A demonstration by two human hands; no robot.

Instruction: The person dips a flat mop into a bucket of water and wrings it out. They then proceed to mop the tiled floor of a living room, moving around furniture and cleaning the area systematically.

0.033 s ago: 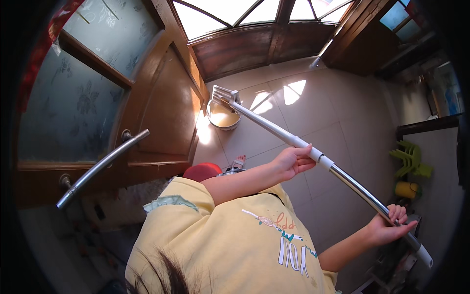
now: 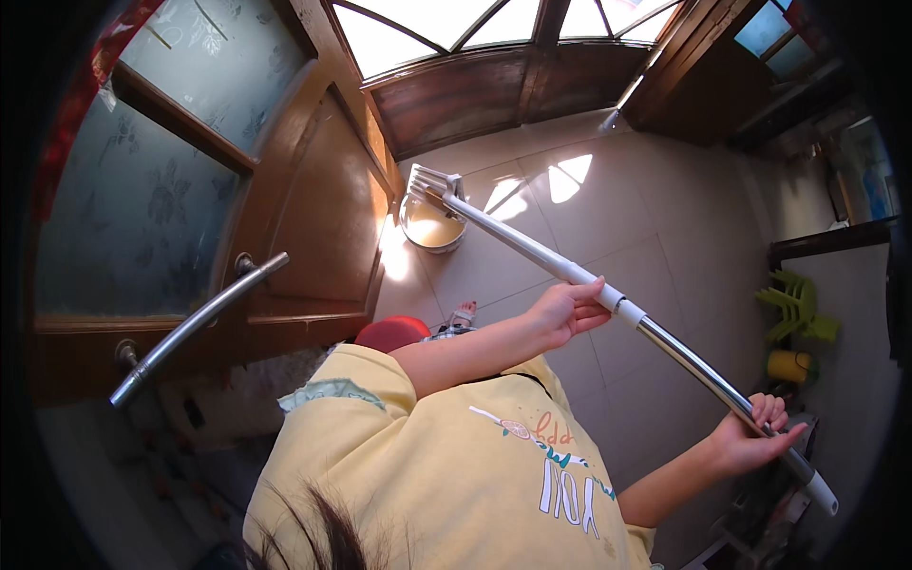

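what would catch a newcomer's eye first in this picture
The long mop pole running slantwise across the middle, held in both hands: the left hand at its white mid section, the right hand near the lower end. Its flat mop head hangs over a round bucket on the sunlit tiled floor. On the left stands a wooden door with a long metal handle.

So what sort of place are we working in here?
Likely the tiled entry or wash area of a home: a pale tiled floor, a wooden door with frosted glass and a metal pull handle, and a bucket under the mop head.
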